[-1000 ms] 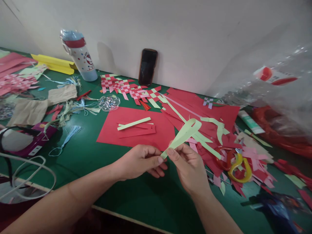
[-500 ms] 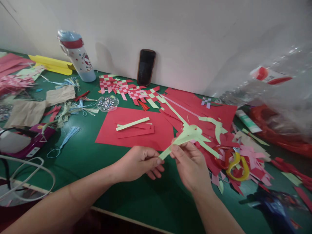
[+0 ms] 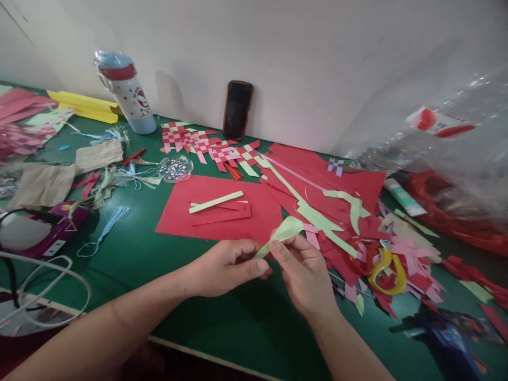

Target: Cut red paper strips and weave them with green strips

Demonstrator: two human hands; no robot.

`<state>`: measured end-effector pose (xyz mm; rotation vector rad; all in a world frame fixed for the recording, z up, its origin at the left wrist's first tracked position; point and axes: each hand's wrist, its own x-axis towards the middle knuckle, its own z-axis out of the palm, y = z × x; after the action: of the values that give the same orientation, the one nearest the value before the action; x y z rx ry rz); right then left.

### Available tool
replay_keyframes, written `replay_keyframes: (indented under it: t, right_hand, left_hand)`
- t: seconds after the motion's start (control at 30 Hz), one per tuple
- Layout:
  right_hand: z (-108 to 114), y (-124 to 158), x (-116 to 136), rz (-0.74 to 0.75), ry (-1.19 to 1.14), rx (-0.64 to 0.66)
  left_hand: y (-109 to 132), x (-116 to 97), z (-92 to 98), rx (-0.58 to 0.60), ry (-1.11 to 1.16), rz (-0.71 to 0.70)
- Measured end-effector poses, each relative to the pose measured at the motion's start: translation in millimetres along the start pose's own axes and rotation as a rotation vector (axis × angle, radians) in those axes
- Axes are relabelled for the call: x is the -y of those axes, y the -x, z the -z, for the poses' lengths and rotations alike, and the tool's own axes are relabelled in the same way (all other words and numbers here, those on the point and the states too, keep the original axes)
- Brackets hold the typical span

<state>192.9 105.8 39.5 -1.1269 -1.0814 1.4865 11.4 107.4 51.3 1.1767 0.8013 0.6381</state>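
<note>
Over the front of the green table [image 3: 222,323], both my hands pinch one folded light-green paper strip [image 3: 282,232]. My left hand [image 3: 228,267] grips its lower end between thumb and fingers. My right hand [image 3: 304,272] pinches the strip just above that, and the looped fold rises to the upper right. Just behind my hands lies a red paper sheet [image 3: 222,206] with a loose green strip [image 3: 216,201] and red strips on it.
Scissors with red and yellow handles [image 3: 381,264] lie right of my hands among paper scraps. Woven red-and-pink pieces [image 3: 206,143], a phone [image 3: 237,109] against the wall, a bottle [image 3: 127,92], a dish of beads [image 3: 174,168], tassels and a clear plastic bag [image 3: 448,143] surround them.
The green strip's long loop has been drawn in toward my hands and now stands as a short fold. My hands stayed at nearly the same place.
</note>
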Motion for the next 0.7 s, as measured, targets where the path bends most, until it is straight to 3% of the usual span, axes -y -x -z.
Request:
replay_keyframes:
  t: [0.27, 0.43, 0.7]
  right_hand:
    - [-5.6, 2.5, -2.8, 0.051, 0.000, 0.094]
    - [4.2, -5.1, -1.1, 0.154, 0.027, -0.024]
    - [9.9, -9.6, 3.5, 0.191, -0.005, -0.180]
  left_hand:
    - [0.7, -3.0, -3.3, -0.082, -0.176, 0.035]
    - [1.5, -2.8, -4.2, -0.060, -0.234, 0.067]
    - [0.8, -4.2, -2.9, -0.061, -0.319, 0.086]
